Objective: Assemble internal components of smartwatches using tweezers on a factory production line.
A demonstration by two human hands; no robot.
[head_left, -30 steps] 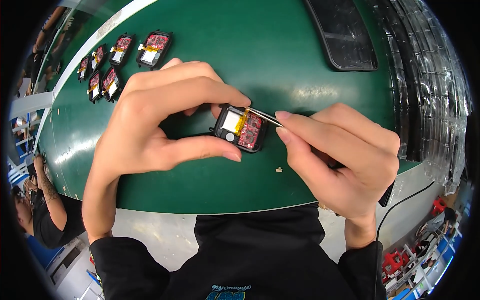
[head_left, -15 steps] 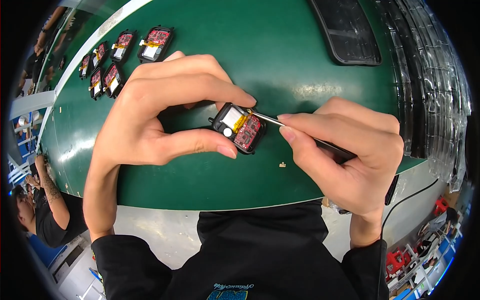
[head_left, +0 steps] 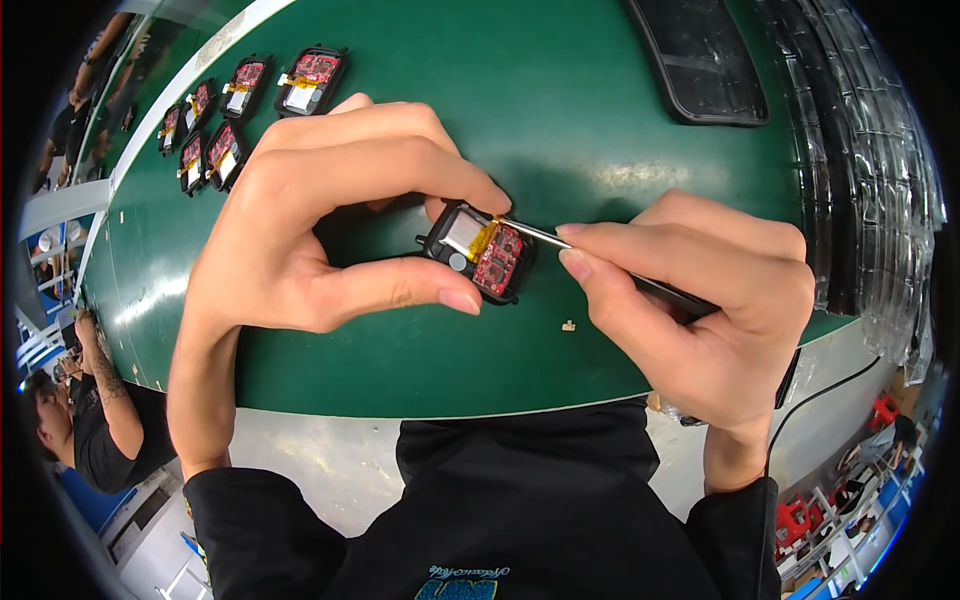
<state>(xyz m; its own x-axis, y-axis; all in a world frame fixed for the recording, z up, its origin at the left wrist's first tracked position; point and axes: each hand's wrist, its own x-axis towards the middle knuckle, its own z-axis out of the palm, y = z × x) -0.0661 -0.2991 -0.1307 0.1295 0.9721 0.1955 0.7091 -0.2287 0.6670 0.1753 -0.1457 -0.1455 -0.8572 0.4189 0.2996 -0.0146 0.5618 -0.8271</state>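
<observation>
Between the thumb and fingers of my left hand [head_left: 330, 220] is a small black watch case [head_left: 480, 252], its inside facing up. It holds a silvery battery, yellow tape, a red circuit board and a small round disc. My right hand [head_left: 700, 300] is closed on slim metal tweezers [head_left: 540, 235]. Their tip touches the case's upper right edge, by the end of the yellow tape and close to my left fingertip. Below and right of the case, a tiny pale part [head_left: 569, 326] lies on the green table [head_left: 450, 370].
Several similar open watch cases [head_left: 311, 80] lie at the upper left. A black tray [head_left: 700, 60] is at the upper right, beside a stack of clear plastic trays [head_left: 860, 180] along the right edge. At the far left another person [head_left: 110, 420] sits by the table.
Both hands keep nearly the same pose. The case has tilted a little, and the tweezer tip stays at its upper right edge. The whole view has shifted slightly.
</observation>
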